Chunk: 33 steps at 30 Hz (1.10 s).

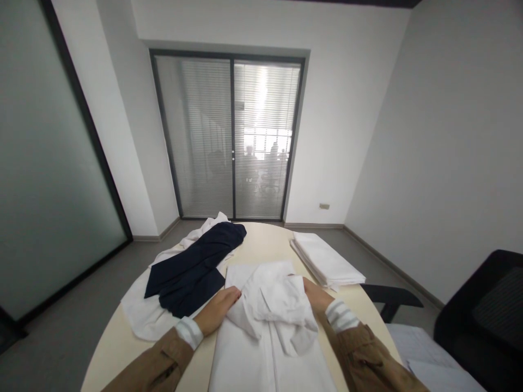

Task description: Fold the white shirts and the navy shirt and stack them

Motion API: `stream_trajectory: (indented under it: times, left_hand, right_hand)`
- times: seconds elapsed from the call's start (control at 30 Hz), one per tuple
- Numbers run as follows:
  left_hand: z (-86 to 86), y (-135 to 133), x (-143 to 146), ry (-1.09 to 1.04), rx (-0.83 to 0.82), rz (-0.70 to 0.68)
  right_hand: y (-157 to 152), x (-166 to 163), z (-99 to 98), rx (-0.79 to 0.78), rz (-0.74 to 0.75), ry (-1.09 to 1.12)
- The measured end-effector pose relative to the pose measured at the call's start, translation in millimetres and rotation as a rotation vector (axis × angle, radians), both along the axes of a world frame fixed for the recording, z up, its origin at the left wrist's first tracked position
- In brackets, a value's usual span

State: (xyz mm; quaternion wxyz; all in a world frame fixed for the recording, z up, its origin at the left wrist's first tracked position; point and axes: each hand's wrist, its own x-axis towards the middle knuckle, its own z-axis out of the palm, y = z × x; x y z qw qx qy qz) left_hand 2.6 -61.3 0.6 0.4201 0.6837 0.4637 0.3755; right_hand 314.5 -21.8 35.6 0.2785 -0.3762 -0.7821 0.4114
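A white shirt (273, 316) lies lengthwise on the table in front of me, its near part flat and its far part bunched into loose folds. My left hand (220, 309) is closed on the left edge of the bunched cloth, fingertips gripping it. On the opposite side, my right hand (316, 295) holds the shirt's right edge; the cloth hides most of its fingers.
The round cream table (261, 235) also bears a dark navy garment (194, 267) over crumpled white cloth (141, 310) on the left. Folded white cloth (327, 258) sits at the right edge. A black office chair (486, 310) with white cloth (429, 354) stands right.
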Motion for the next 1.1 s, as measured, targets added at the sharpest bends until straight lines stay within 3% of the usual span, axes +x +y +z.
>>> stream_trajectory:
  times: [0.2, 0.3, 0.43, 0.57, 0.63, 0.7, 0.8, 0.93, 1.1]
  left_hand:
    - [2.2, 36, 11, -0.085, -0.029, 0.118]
    - [-2.1, 48, 15, -0.181, -0.051, 0.155]
    - [-4.9, 40, 9, -0.270, 0.011, -0.002]
    - [6.2, 21, -8, -0.226, 0.086, -0.224]
    - [11.2, 17, -14, -0.195, 0.122, -0.263]
    - [11.5, 17, -15, -0.115, 0.135, -0.181]
    - [3.5, 23, -12, -0.018, 0.160, 0.124]
    - [-7.9, 27, -8, -0.083, 0.194, 0.438]
    - [-9.1, 22, -6, -0.152, -0.015, 0.483]
  right_hand:
    - [21, -7, -26.7, 0.227, -0.137, 0.095]
    - [34, -9, -38.7, 0.245, -0.233, 0.162]
    - [37, -11, -41.9, 0.192, -0.235, 0.154]
    - [33, -5, -42.9, 0.138, -0.220, 0.116]
    - [29, 1, -41.7, 0.110, -0.181, 0.071]
    - [25, 6, -38.3, 0.075, -0.122, -0.006]
    - [19, 11, -32.6, 0.021, -0.052, -0.093]
    - [18, 7, -31.6, 0.016, -0.114, -0.025]
    - [25, 1, -35.2, 0.108, -0.361, -0.005]
